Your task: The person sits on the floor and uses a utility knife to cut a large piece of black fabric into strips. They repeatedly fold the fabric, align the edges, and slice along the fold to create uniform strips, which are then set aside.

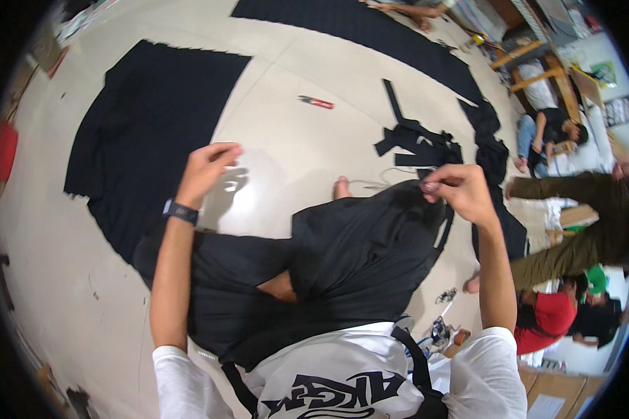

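Note:
My left hand (206, 170) is raised over the bare floor, its fingers loosely apart with nothing visible in them. Close beside it, a large black cloth piece (147, 119) lies spread on the floor. My right hand (460, 192) is closed in a pinch above my right knee; what its fingertips hold is too small to make out. Just past that hand, several black fabric strips (419, 140) lie in a loose heap. A pale thin cord or thread (377, 184) trails on the floor near them. Red-handled snips (316, 103) rest farther out.
A long black cloth (356, 31) curves across the far floor, with another person's hand (423, 12) near it. Bunched black cloth (493, 160) lies at the right. A person in olive trousers (566, 223) stands there; others sit behind. A red object (5, 151) is at the left.

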Demonstrator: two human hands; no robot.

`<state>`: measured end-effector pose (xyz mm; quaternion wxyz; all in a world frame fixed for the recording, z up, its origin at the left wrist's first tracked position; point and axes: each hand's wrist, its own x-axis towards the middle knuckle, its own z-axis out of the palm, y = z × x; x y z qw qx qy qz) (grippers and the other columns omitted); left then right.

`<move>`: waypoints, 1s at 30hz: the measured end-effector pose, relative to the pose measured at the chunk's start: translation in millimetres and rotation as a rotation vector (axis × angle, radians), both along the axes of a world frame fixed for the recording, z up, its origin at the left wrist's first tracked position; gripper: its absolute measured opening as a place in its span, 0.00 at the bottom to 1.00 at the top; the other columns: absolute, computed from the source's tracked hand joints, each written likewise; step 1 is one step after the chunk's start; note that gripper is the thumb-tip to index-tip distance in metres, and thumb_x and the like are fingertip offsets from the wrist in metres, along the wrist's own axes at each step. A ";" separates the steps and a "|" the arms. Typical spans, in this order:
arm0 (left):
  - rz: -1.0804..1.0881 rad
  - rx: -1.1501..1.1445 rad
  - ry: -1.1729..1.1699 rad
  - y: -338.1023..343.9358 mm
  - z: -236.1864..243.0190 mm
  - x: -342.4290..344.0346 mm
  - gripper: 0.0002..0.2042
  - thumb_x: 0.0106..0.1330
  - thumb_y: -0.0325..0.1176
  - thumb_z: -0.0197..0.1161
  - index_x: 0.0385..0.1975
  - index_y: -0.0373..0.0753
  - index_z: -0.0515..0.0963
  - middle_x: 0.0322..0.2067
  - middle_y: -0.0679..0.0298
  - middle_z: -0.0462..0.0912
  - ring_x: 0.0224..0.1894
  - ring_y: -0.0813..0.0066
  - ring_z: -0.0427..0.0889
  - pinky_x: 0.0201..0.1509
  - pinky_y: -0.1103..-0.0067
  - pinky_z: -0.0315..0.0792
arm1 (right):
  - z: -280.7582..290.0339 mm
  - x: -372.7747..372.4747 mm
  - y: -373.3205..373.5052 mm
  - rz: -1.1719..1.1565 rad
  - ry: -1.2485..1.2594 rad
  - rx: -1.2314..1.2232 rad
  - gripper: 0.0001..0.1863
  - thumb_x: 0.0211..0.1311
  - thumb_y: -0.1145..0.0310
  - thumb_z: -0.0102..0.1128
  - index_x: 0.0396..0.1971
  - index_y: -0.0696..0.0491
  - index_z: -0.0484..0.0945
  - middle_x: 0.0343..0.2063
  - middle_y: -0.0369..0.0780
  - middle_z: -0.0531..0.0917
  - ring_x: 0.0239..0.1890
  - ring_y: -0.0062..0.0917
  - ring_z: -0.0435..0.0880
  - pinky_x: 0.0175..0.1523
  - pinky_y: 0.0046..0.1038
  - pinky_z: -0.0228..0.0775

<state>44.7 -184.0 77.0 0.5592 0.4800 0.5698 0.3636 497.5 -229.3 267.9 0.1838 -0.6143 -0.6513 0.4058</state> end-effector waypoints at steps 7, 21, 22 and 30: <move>0.088 0.004 -0.095 19.1 -24.7 -10.6 0.21 0.74 0.47 0.64 0.57 0.38 0.82 0.50 0.65 0.88 0.47 0.76 0.84 0.54 0.76 0.74 | 30.3 169.5 -159.4 -0.675 0.150 0.058 0.05 0.61 0.83 0.68 0.37 0.63 0.84 0.30 0.47 0.89 0.25 0.26 0.88 0.30 0.27 0.83; 0.230 -0.099 -0.219 36.7 -96.9 -68.9 0.21 0.81 0.43 0.52 0.67 0.41 0.76 0.62 0.67 0.81 0.53 0.80 0.79 0.63 0.78 0.69 | -127.6 229.8 -465.4 -1.572 0.188 -0.370 0.14 0.71 0.70 0.63 0.53 0.55 0.77 0.39 0.41 0.87 0.34 0.30 0.89 0.39 0.35 0.83; 0.208 -0.086 -0.233 36.7 -100.6 -67.3 0.21 0.81 0.43 0.51 0.68 0.42 0.75 0.63 0.66 0.81 0.53 0.79 0.79 0.63 0.78 0.68 | -135.5 232.2 -484.4 -1.650 0.136 -0.382 0.15 0.71 0.69 0.63 0.54 0.55 0.77 0.40 0.41 0.87 0.35 0.31 0.89 0.39 0.36 0.82; 0.114 -0.020 -0.195 36.6 -140.2 -96.7 0.25 0.81 0.48 0.47 0.72 0.45 0.71 0.68 0.69 0.75 0.61 0.76 0.73 0.72 0.74 0.60 | -139.1 278.4 -566.0 -1.766 -0.032 -0.156 0.09 0.63 0.67 0.66 0.26 0.55 0.84 0.22 0.41 0.84 0.28 0.33 0.90 0.28 0.34 0.75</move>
